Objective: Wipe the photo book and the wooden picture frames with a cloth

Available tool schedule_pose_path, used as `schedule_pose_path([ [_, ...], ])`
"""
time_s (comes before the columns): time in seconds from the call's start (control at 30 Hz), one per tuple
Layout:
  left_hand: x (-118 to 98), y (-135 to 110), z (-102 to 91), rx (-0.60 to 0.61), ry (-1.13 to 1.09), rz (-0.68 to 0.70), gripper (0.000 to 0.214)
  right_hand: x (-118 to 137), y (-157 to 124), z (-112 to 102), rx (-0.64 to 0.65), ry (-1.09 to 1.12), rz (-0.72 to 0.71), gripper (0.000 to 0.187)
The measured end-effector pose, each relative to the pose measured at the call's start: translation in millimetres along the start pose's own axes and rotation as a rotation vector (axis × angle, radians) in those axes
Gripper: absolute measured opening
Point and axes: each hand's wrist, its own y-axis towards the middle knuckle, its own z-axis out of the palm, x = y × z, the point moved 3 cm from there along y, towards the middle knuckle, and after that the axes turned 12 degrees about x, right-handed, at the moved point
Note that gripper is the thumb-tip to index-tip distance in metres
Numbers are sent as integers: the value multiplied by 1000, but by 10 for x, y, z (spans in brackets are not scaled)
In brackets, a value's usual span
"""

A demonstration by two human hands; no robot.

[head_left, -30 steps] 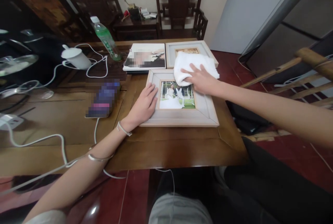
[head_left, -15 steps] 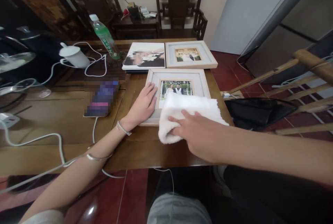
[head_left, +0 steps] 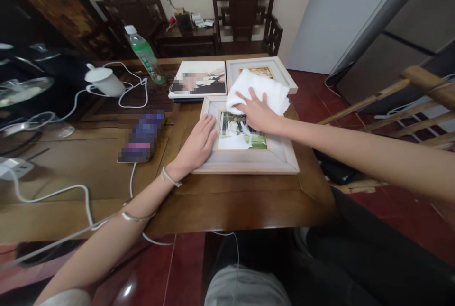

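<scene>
A picture frame (head_left: 245, 166) with pale wooden edges lies flat on the table, a photo of two people in its middle. Along its left side my left hand (head_left: 199, 142) rests flat, fingers stretched out and holding nothing. My right hand (head_left: 261, 111) presses a folded white cloth (head_left: 265, 88) at the frame's far edge, fingers spread over the cloth. Part of the cloth reaches over a second pale frame (head_left: 286, 76) behind and covers some of its picture. Left of that one lies a white-edged photo panel (head_left: 199, 78) on something dark.
On the wooden table (head_left: 227, 206) to the left are a phone (head_left: 142, 137) on a cable, a white lidded cup (head_left: 104, 80), a green-labelled bottle (head_left: 145, 54) and a power strip (head_left: 16, 168). A wooden chair (head_left: 430, 88) stands at the right.
My right hand and the cloth have moved away from me, from the frame's near right corner to its far edge, uncovering the near part. My left hand stays in place.
</scene>
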Motion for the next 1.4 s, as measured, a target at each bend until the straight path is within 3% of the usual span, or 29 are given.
schedule_pose_path([
  [0.13, -22, -7, -12, -42, -67, -1, 69, 315, -40, -2, 97, -29, -118, 78],
  [0.4, -9, -45, -42, -139, -159, 0, 74, 879, -787, -98, 350, -12, -432, 72],
  [0.5, -9, -51, -44, -159, -184, -18, 75, 949, -901, -71, 316, -51, -477, 65],
  [0.63, 19, -41, -40, -157, -224, -34, 80, 941, -736, 12, 159, -140, -484, 46],
  [0.73, 49, -36, -30, -159, -247, -43, 83, 869, -513, 58, 87, -200, -476, 39],
  [0.83, 63, -32, -6, -148, -247, -37, 80, 737, -276, 54, 59, -238, -402, 44],
  [1.1, 98, -13, 25, -62, -107, 45, 69, 270, 300, -143, -42, -407, -227, 45],
  [1.23, 113, -28, 26, -25, -31, 11, 65, -54, 305, -167, 11, -357, -117, 53],
  [1.4, 99, -33, 34, -27, -7, -11, 63, -558, 4, -110, 62, -313, -51, 58],
])
